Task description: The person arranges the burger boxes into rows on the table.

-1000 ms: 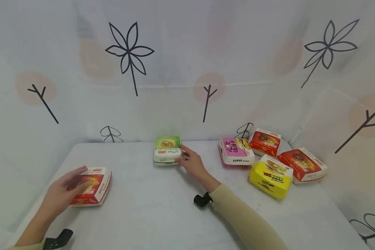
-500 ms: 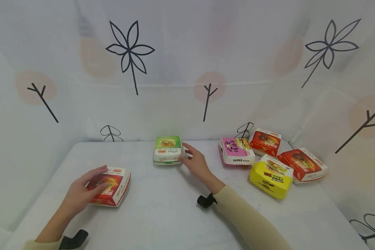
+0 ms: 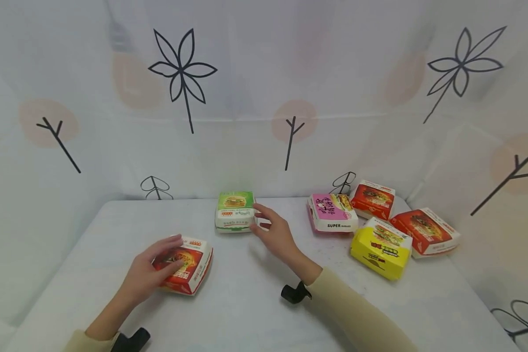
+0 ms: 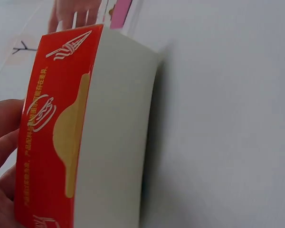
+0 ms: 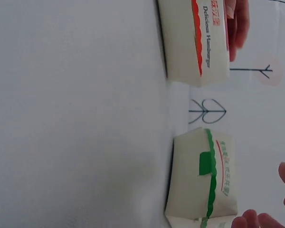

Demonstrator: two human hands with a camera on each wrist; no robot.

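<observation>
Green box (image 3: 235,212) lying ahead-right of red box (image 3: 194,261);
left hand (image 3: 147,274) is gripping red; right hand (image 3: 281,239), fingers apart, is flanking green.

Four boxes (image 3: 381,248) on table (image 3: 251,313), right side; one box (image 3: 235,212) near back centre, another box (image 3: 188,266) before it, leftward

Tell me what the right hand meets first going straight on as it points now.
The green box, just ahead of the right hand; depth is unclear, so they may already touch.
</observation>
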